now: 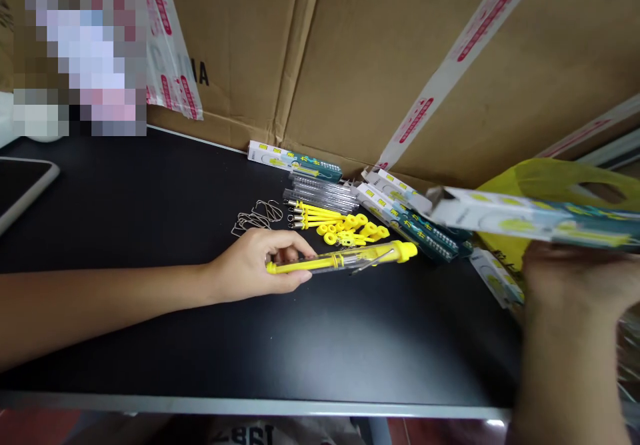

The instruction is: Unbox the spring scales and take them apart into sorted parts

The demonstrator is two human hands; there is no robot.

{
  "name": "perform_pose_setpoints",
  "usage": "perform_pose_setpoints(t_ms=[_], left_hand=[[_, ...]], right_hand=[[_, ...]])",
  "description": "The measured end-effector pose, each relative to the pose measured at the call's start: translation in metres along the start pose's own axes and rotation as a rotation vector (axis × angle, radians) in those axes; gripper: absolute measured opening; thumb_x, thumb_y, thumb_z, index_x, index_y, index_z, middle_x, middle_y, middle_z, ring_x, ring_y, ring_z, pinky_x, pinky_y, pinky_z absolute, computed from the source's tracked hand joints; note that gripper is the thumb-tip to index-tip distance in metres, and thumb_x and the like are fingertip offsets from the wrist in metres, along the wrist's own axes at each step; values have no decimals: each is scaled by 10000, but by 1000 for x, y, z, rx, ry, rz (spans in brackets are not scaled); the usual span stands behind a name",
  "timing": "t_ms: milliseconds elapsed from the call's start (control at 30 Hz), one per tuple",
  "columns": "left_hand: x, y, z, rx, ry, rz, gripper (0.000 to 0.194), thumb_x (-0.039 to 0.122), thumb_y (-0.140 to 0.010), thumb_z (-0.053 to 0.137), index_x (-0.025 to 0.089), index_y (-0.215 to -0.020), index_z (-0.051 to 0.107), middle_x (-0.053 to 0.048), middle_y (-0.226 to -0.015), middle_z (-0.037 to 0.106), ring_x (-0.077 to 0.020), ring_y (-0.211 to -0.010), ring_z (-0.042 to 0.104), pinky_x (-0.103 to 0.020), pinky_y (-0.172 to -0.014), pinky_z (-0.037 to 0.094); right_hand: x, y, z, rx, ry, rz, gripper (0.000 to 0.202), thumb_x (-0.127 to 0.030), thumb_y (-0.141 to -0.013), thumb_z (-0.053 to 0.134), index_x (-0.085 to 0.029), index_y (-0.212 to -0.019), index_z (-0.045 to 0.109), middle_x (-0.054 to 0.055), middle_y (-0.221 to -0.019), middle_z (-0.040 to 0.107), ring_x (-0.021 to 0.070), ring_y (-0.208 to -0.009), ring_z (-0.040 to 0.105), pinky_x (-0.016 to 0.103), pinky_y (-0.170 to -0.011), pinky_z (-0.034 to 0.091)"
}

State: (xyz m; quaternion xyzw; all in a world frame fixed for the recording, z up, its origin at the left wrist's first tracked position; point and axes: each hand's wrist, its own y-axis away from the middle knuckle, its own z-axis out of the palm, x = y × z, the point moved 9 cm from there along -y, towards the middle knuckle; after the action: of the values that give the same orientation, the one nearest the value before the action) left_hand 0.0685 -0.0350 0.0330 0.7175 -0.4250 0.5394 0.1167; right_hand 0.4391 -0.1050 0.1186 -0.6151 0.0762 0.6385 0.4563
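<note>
My left hand (273, 261) is closed round one end of a clear-tubed spring scale (360, 257) with yellow end caps, a yellow rod inside and a metal hook lying along it. It is held above the table, nearly level. On the right, my right hand (575, 285), partly blurred, grips a long white-and-green printed carton (540, 218) whose left end flap looks open. Behind the spring scale lie yellow rods with springs (320, 217), yellow caps and rings (357, 228), clear plastic tubes (320, 193) and wire hooks (257, 217).
More printed cartons (410, 221) lie at the back right, and one carton (295, 160) rests against a large cardboard box (350, 65). A yellow plastic bag (530, 178) is behind my right hand. A white-edged device (25, 188) sits at the left of the black table (320, 358).
</note>
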Motion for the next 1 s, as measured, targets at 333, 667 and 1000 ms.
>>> perform_pose_setpoints(t_ms=[333,667,1000], left_hand=[[-1,0,4,-46,-58,5,212,278,-779,639,155,-952,649,43,-644,582,-39,-506,466,-140,-484,369],[1,1,9,-105,-184,32,212,284,-766,646,178,-948,661,44,-658,612,-53,-541,510,-150,-534,395],[0,1,7,-70,-262,40,203,274,-770,646,186,-952,662,22,-754,669,-87,-655,591,-186,-624,437]], right_hand=[[33,1,-12,111,6,112,275,-469,-648,626,-233,-784,585,14,-891,622,200,-795,643,311,-526,536],[70,0,-2,-61,305,218,385,-395,-512,730,-219,-699,443,-42,-682,573,146,-563,586,272,-458,503],[42,-5,-6,-216,996,-80,345,-459,-546,774,-176,-685,633,3,-662,524,172,-655,457,377,-735,397]])
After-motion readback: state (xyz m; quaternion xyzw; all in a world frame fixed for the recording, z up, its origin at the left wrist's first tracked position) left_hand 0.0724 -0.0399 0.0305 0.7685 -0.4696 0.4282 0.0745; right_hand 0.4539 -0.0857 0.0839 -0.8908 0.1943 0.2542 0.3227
